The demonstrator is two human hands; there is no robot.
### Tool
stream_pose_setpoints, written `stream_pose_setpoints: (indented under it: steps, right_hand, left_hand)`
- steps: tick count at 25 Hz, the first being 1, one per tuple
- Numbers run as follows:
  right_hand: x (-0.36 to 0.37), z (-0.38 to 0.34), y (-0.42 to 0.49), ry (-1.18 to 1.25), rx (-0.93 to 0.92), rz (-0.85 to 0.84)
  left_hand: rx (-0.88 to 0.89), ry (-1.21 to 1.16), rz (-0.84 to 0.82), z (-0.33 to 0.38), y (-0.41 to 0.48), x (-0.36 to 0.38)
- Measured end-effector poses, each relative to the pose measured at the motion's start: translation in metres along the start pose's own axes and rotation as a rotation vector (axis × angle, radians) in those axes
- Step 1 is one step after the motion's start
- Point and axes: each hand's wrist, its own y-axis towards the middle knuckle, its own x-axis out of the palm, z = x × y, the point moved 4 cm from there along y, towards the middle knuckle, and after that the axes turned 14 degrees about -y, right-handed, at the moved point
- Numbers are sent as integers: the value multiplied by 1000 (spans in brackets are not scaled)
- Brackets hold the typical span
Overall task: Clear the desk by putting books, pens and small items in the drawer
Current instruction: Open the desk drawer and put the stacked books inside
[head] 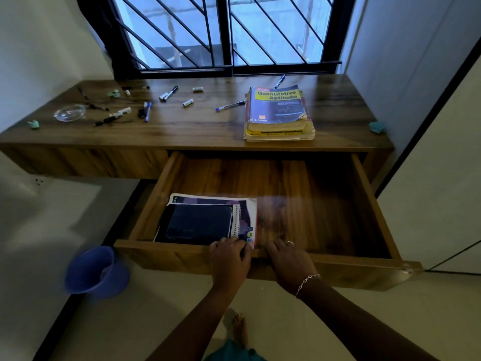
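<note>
The desk drawer (374, 204) stands pulled wide open. A stack of notebooks (200, 222) lies in its left half: a dark book on a spiral pad on a purple-and-white one, its right edge blurred. My left hand (230, 259) reaches over the drawer's front rim and grips the stack's near right corner. Beside that corner, my right hand (289, 264) has its fingers over the rim, holding nothing. On the desk (208, 131) lie a pile of books (278, 113) topped by "Quantitative Aptitude", several pens (230, 105) and markers (169, 93), and small erasers (188, 102).
A glass dish (69, 112) sits at the desk's left, with green crumpled bits (33, 124) near it and another at the right end (377, 126). A blue bucket (96, 272) stands on the floor left of the drawer. A barred window (223, 32) backs the desk.
</note>
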Motion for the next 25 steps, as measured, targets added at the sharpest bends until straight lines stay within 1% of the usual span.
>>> stream_pose_setpoints:
  steps: [6,10,12,14,19,21,23,25]
  right_hand:
    - [-1,-3,-4,-33,-11,9]
    - [-3,5,0,12,-47,-25]
    - [-7,15,7,207,-28,-73]
    - [-14,32,19,395,31,-67]
    - [-38,82,60,697,240,109]
    - [-49,108,85,834,361,137]
    - [-59,138,113,962,477,186]
    - [-70,166,139,1063,591,251]
  left_hand:
    - [39,39,-11,2,0,-1]
    - [-38,27,-66,2,8,0]
    - [-100,-36,-83,3,20,-1]
    - [-149,-175,-95,5,42,-4]
    - [-148,-408,-139,18,118,-11]
    - [-177,-483,-134,21,154,-15]
    - [-253,-545,-133,19,192,-16]
    - [-379,-640,-147,14,228,-15]
